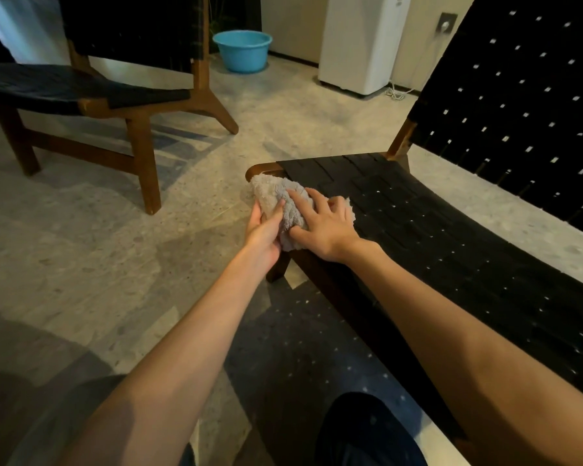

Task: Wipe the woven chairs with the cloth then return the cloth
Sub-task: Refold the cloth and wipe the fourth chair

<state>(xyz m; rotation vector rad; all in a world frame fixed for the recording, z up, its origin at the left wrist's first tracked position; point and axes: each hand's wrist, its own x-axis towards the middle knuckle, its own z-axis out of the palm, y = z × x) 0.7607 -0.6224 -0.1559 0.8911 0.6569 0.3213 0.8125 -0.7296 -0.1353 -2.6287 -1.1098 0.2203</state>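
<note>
At the near chair's front corner, open floor to the left: grey cloth draped over the edge, left hand gripping it, right hand pressing flat, fingers spread.

Fluffy, matt terry cloth pressed onto flat black woven straps of a seat framed in smooth brown wood, over speckled stone-look floor, glossy blue plastic basin behind.

The far chair loses its back at the top edge. The near chair runs off the right side. The cloth hides its corner. Hands cover part of the cloth.
</note>
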